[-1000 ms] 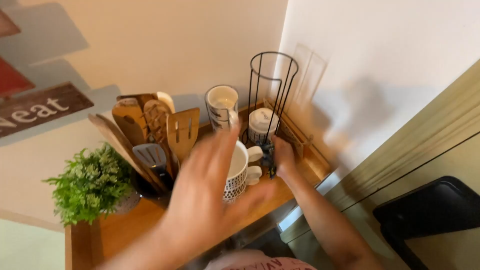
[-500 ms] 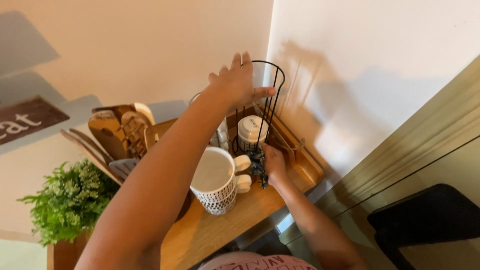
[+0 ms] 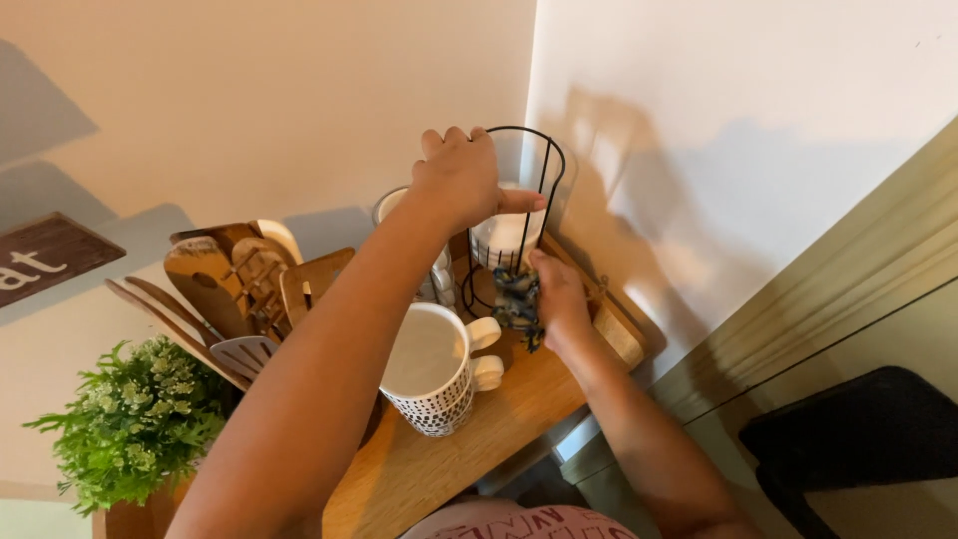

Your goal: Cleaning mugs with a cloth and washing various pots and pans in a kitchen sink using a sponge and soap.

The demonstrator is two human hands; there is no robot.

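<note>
Cream walls meet in a corner above a wooden shelf [image 3: 439, 464], and we work at that corner. Our left hand [image 3: 461, 180] is closed over the top ring of a black wire mug rack [image 3: 544, 185], fingers curled over the rim and thumb pointing across the opening. The rack stands upright at the back right of the shelf, close to the corner. A white mug [image 3: 504, 240] sits inside the wire frame, just below the left hand.

Our right hand [image 3: 557, 299] is lower, at the foot of the rack, and is clenched around a dark patterned cloth [image 3: 517, 302] pressed against the wires. Beside this hand, a light wooden block [image 3: 619, 334] lies at the shelf's right edge.

In front of the rack stands a white mug with black dots [image 3: 431, 367], its handle turned toward the rack. A second handle shows just below it, so we take it as stacked or paired; we cannot tell which. Another mug [image 3: 391, 208] is partly hidden behind our left forearm.

Further left, a holder of wooden spoons and spatulas [image 3: 239, 284] leans against the wall. A green potted plant [image 3: 135, 424] stands at the shelf's left end. A dark wooden sign [image 3: 45, 258] hangs on the wall above. A dark seat-like object [image 3: 858, 449] shows at lower right.
</note>
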